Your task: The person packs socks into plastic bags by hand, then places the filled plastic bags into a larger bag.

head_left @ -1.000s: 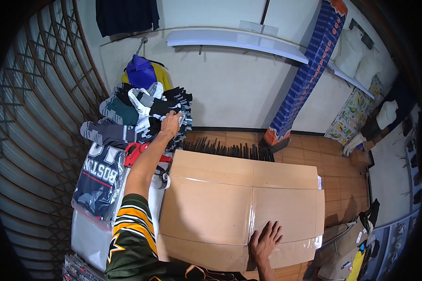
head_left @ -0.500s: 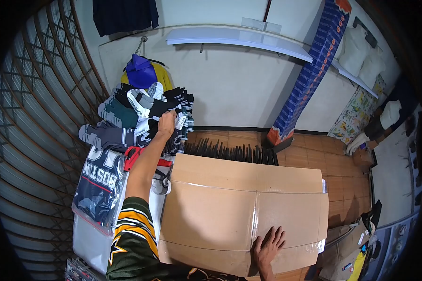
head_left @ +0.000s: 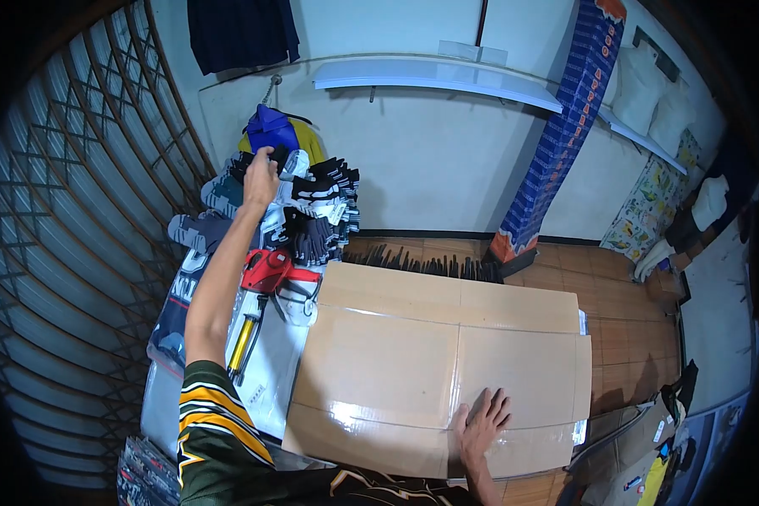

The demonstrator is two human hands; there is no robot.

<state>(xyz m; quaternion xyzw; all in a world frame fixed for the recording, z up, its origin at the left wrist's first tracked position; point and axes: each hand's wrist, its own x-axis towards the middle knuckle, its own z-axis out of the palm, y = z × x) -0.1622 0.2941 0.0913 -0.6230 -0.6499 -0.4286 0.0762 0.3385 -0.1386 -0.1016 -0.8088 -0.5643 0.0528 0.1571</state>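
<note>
My left hand reaches over a heap of socks at the back left. Its fingers are closed around what looks like a black sock at the top of the heap; the grip is partly hidden. My right hand lies open, fingers spread, on a large flattened cardboard box. White, grey, green and black socks overlap in the pile.
Left of the cardboard are a red tool, a yellow hand pump and a bagged dark garment. A blue wrapped column stands behind. A metal folding gate closes off the left side.
My left hand has moved up and left across the sock heap, uncovering the red tool and pump. My right hand stays on the cardboard. The view has shifted slightly.
</note>
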